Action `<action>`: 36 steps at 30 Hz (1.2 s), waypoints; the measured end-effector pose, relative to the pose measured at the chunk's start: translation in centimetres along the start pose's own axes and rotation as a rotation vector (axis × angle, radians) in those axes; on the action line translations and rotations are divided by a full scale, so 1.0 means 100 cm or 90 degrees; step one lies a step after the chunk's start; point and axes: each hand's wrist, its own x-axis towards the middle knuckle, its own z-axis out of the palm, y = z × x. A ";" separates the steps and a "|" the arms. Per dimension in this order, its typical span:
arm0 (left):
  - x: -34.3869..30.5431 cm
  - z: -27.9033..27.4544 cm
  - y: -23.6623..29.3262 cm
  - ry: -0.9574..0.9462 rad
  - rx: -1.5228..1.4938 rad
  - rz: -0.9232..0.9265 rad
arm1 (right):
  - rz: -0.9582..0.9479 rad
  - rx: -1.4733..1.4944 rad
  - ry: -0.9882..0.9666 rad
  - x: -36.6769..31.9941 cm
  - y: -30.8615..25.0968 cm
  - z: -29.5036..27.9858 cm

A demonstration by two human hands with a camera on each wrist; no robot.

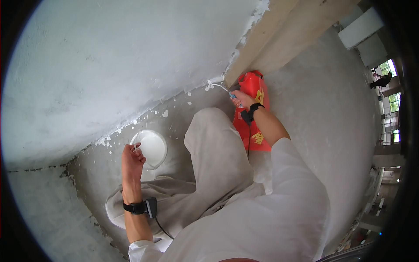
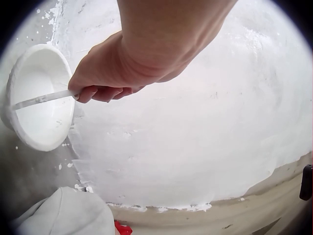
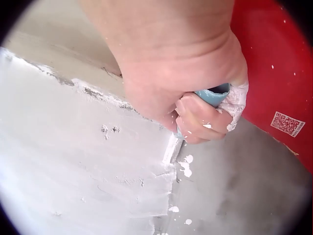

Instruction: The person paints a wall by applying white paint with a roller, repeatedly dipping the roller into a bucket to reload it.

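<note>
My left hand (image 1: 133,160) grips the pale handle (image 2: 46,98) of a white bucket (image 2: 54,73). The bucket stands tilted in the left wrist view, its white inside showing. Over by the wall's foot, my right hand (image 1: 244,99) holds a paint roller by its blue, hollow-ended grip (image 3: 213,98). A thin bent white rod (image 1: 220,86) runs from that grip to the corner where wall meets floor. In the right wrist view the fingers wrap the grip, with white paint on them, and the palm hides much of it.
A red bag (image 1: 252,85) with yellow marks lies on the floor beside the right hand. The wall (image 1: 131,56) is coated white, with a bare tan strip (image 1: 262,39) beyond it. White drips (image 1: 165,114) spot the floor. The person's bent knee (image 1: 211,120) sits between both hands.
</note>
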 end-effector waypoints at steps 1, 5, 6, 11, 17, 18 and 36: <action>0.001 -0.001 0.000 -0.002 0.003 -0.003 | -0.014 0.004 -0.020 -0.001 0.002 0.001; -0.004 0.003 0.001 -0.011 0.001 0.001 | -0.045 -0.043 -0.014 -0.009 0.001 0.006; -0.005 0.004 0.001 -0.007 -0.001 0.004 | -0.094 -0.076 0.000 -0.025 0.000 0.011; -0.002 0.003 0.001 -0.021 -0.015 0.018 | -0.141 -0.103 0.053 -0.092 -0.016 0.031; 0.007 -0.003 -0.005 -0.037 0.004 0.002 | -0.150 -0.034 0.007 -0.167 -0.032 0.059; 0.008 -0.005 -0.006 -0.043 0.014 0.000 | -0.160 -0.044 0.021 -0.176 -0.035 0.065; -0.361 0.088 0.136 0.073 -0.013 -0.024 | -0.206 -0.107 0.089 -0.427 -0.186 0.149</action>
